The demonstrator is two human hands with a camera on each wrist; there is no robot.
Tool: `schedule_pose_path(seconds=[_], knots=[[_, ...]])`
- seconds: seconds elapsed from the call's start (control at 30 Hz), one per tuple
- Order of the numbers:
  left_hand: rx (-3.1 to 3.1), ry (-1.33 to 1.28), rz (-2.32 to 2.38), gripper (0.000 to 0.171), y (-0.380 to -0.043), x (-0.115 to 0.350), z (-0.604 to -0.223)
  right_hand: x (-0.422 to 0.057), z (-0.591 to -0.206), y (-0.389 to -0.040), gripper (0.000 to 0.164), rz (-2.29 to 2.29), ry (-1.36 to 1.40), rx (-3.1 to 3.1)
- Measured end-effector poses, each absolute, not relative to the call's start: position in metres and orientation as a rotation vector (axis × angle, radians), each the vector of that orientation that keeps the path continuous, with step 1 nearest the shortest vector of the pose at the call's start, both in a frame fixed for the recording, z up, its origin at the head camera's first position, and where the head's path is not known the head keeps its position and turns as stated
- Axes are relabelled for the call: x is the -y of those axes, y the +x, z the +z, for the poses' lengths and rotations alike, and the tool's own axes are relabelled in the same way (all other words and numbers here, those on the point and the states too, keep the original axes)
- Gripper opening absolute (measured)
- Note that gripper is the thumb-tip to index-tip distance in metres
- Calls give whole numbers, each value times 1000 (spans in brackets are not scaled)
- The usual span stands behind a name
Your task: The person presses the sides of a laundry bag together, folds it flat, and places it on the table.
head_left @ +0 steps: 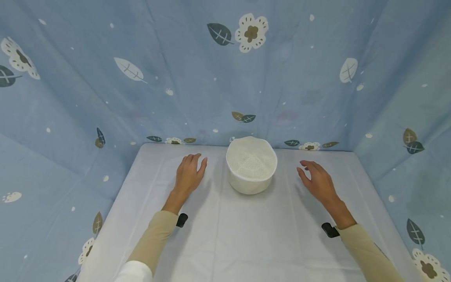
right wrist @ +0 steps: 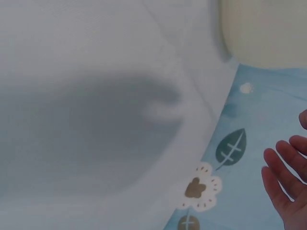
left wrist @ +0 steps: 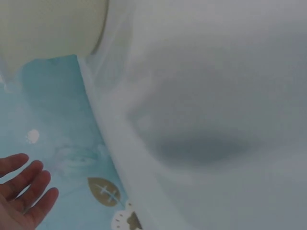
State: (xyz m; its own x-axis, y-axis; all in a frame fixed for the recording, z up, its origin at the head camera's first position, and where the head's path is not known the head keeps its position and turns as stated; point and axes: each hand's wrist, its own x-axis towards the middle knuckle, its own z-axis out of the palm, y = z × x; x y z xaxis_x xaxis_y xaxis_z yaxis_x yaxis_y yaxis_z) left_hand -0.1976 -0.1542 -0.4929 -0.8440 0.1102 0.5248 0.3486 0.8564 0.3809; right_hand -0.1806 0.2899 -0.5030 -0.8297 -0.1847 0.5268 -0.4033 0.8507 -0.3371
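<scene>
Both relaxed and empty, my left hand [head_left: 189,174] and right hand [head_left: 318,182] flank the white mesh-topped item [head_left: 251,164]. Probably the approach; gripping calls for moving inward.

Between my left hand [head_left: 188,174] and my right hand [head_left: 318,183], gaps flank the round, cream-white, mesh-topped container [head_left: 251,166]; behind it, blue flower-printed cloth [head_left: 197,82] blocks my way.

Cap [head_left: 251,164], centre: off-white, fine mesh pattern on top. Worktop [head_left: 246,235], bottom: plain pale grey-lilac. Cloth backdrop [head_left: 197,70], top and both sides: blue, white flowers [head_left: 251,33] with brown centres; dark grey, tan and white leaves [head_left: 220,34]; white paw prints [head_left: 169,91]. Sleeves [head_left: 154,235], lower left and right: beige. Wrist devices [head_left: 181,220]: black.
</scene>
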Motion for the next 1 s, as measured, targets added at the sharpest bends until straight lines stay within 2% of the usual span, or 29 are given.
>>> schedule_pose_path(seconds=[1.0], knots=[[2577,-339,-875,39,-210,99,-479,-231,-481,-200,33,802,417,2629]])
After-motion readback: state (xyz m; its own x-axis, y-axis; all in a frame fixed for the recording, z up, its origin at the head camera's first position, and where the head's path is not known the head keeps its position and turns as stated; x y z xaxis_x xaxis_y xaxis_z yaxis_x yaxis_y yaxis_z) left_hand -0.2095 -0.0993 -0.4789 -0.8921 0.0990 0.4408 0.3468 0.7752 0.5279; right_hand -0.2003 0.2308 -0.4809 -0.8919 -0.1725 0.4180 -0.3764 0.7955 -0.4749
